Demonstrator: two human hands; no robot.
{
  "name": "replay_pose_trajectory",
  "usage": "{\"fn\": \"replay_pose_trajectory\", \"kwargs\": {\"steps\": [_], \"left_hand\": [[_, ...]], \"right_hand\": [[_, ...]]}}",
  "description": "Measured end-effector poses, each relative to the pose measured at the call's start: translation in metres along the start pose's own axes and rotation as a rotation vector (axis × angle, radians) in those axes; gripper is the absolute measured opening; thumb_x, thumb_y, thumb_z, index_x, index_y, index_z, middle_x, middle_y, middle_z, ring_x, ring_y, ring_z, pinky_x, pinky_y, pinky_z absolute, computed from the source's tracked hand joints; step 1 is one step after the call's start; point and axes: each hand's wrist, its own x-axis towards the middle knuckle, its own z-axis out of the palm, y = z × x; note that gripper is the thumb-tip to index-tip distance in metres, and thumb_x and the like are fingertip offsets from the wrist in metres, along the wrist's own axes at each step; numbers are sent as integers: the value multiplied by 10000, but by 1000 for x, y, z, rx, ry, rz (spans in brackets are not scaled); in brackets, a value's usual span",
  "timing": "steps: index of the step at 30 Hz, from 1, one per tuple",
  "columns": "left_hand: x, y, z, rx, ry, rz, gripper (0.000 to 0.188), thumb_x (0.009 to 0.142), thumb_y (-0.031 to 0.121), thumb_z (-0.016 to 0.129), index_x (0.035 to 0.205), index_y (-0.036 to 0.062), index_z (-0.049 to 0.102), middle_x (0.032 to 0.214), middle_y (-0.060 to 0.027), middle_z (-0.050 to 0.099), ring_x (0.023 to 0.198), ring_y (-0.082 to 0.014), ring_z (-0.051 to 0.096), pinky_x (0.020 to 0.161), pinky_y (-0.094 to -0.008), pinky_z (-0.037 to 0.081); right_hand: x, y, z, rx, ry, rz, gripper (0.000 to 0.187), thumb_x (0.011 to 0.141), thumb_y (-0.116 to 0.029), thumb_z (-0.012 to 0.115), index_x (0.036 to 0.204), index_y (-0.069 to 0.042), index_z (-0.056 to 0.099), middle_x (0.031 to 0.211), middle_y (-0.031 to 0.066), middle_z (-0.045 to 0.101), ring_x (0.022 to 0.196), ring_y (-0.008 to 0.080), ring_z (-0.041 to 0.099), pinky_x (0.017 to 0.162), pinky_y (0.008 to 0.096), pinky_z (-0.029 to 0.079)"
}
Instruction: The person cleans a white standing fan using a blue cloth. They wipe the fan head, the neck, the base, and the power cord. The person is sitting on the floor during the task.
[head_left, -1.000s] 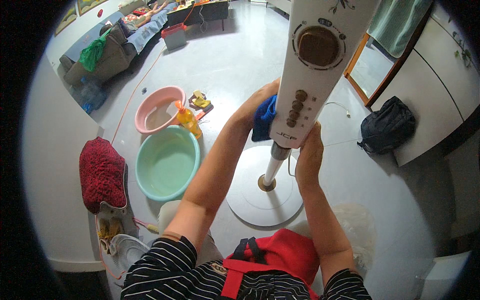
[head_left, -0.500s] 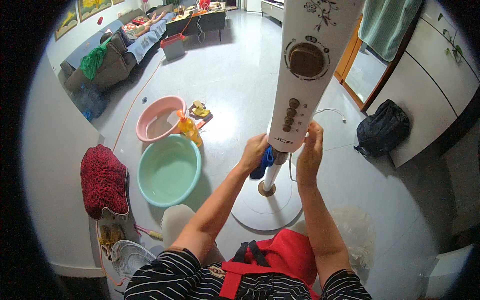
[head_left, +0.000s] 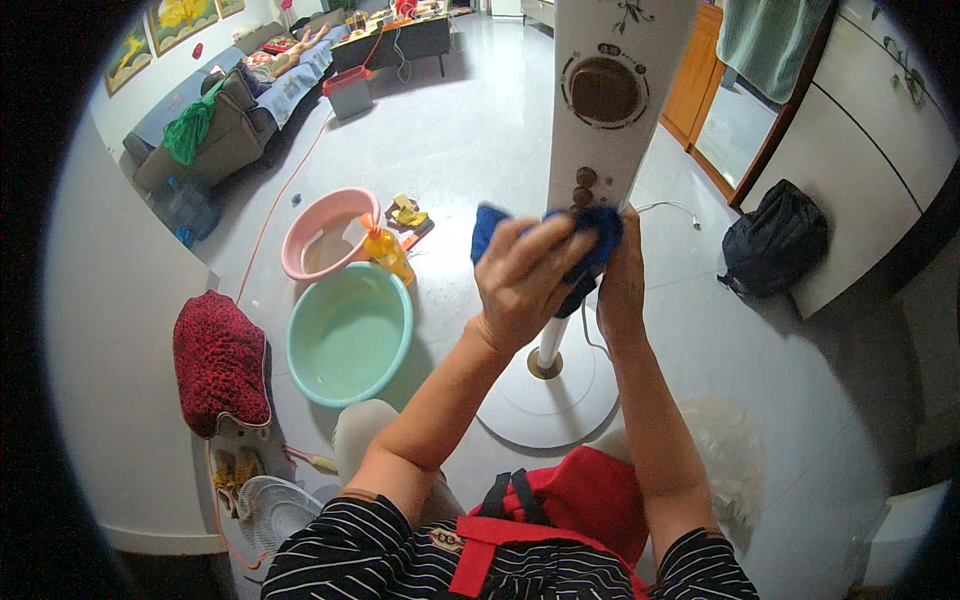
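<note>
In front of me stands a white pedestal fan (head_left: 603,140) with a brown dial, round buttons and a floral print; its top runs out of view. My left hand (head_left: 527,270) presses a blue cloth (head_left: 597,240) against the lower front of the control panel, covering the lower buttons. The fingers are bent over the cloth and slightly blurred. Along the panel's right edge, my right hand (head_left: 622,280) grips the fan's body, its fingertips partly hidden behind it. Below, the pole meets a round white base (head_left: 550,410) on the floor.
To the left sit a green basin (head_left: 350,335) with water, a pink basin (head_left: 310,245) and an orange bottle (head_left: 388,252). A red-and-black cushion (head_left: 222,365) and a white fan grille (head_left: 282,515) lie nearer. At right are a black bag (head_left: 775,240) and a plug cord (head_left: 675,207).
My left hand has brought the blue cloth up from beneath the panel onto its front, over the lower buttons. The right hand stays at the panel's right edge.
</note>
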Motion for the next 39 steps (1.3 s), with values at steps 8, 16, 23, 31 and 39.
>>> {"fn": "replay_pose_trajectory", "kwargs": {"steps": [8, 16, 23, 31, 39], "left_hand": [[52, 11, -8, -78, 128, -40, 330, 675, 67, 727, 993, 67, 636, 996, -106, 584, 910, -240, 559, 765, -335, 473], [-32, 0, 6, -61, -63, -84, 318, 640, 91, 748, 941, 129, 651, 1013, -47, 576, 883, -204, 581, 722, -319, 528], [87, 9, -16, 80, 216, 20, 322, 692, 108, 716, 1006, 139, 653, 1034, -54, 559, 883, -197, 552, 699, -301, 507], [64, -12, -10, 100, 42, -83, 285, 698, 73, 721, 972, 64, 645, 970, -84, 597, 847, -215, 603, 695, -310, 530], [121, -9, -15, 110, 193, 81, 274, 755, 171, 701, 999, 77, 618, 989, -105, 584, 825, -220, 616, 663, -305, 530]], "right_hand": [[-8, -9, -1, 93, -7, -5, 508, 946, -471, 306, 1281, -94, 374, 1176, 118, 463, 1107, 200, 488, 909, 313, 428], [4, 10, -3, -47, 2, -75, 525, 949, -474, 276, 1303, -92, 340, 1199, 135, 455, 1102, 240, 492, 896, 350, 419], [0, 0, -2, 34, -8, -39, 629, 888, -593, 308, 1281, -102, 324, 1095, 101, 456, 1085, 176, 473, 912, 342, 424], [2, -5, -1, 26, -24, -15, 596, 908, -549, 282, 1296, -98, 322, 1147, 142, 444, 1130, 219, 473, 942, 376, 416], [-2, 2, 1, 48, -10, -11, 543, 932, -478, 295, 1330, -109, 318, 1195, 176, 437, 1112, 254, 494, 934, 386, 421]]}}
